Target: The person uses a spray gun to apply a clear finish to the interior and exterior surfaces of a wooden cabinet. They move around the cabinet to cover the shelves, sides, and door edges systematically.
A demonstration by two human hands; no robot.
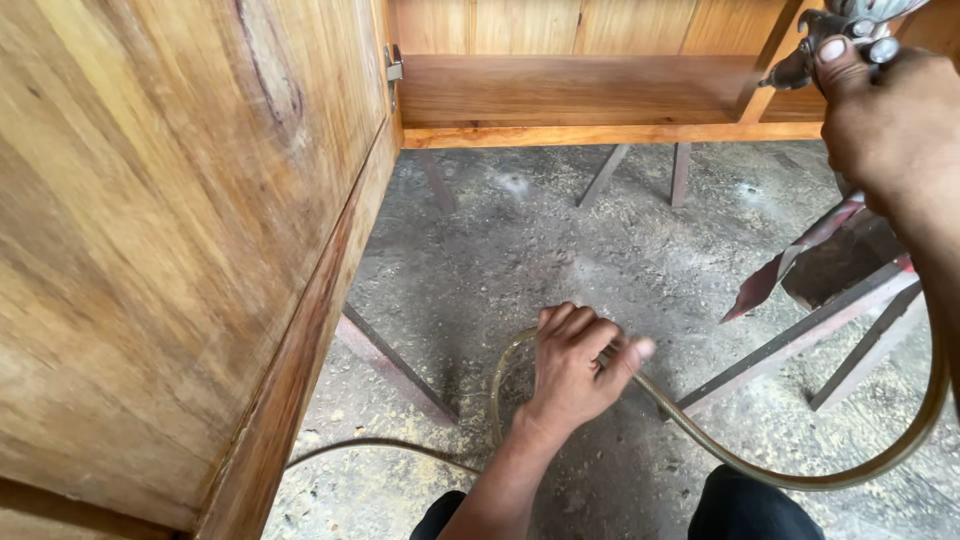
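My right hand (885,125) grips a metal spray gun (835,35) at the top right, its nozzle aimed left at the wooden cabinet's lower shelf (570,90). A fine mist hangs at the nozzle. My left hand (575,365) is low in the middle, fingers closed around a translucent brownish air hose (740,460). The hose loops from that hand along the floor, then curves up the right edge toward the gun. A large open cabinet door (170,250) of varnished wood fills the left side.
The cabinet rests on metal stand legs (395,365) above a dusty concrete floor (520,240) strewn with sawdust. A metal-framed stand with reddish parts (820,290) sits at the right. My dark-trousered knees (750,505) show at the bottom.
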